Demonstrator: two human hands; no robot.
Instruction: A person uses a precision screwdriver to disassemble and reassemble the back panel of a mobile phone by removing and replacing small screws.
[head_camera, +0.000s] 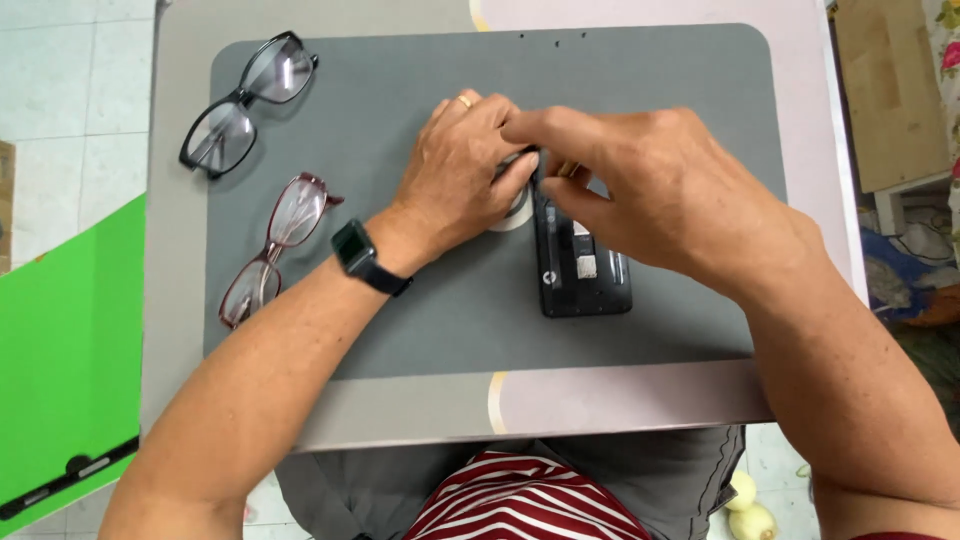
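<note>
Both hands meet at the top end of the open black case (583, 270), mid-mat (400, 330). Left hand (465, 165) is curled over a small pale item, mostly hidden. Right hand (650, 185) pinches something thin at the case edge; can't identify it. Best: left braces firmly, right works with fingertips only, slow and light.

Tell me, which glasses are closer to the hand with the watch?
The reddish-brown glasses, lying just beside the left hand's wrist. The black glasses sit farther off, at the grey mat's top corner.
</note>
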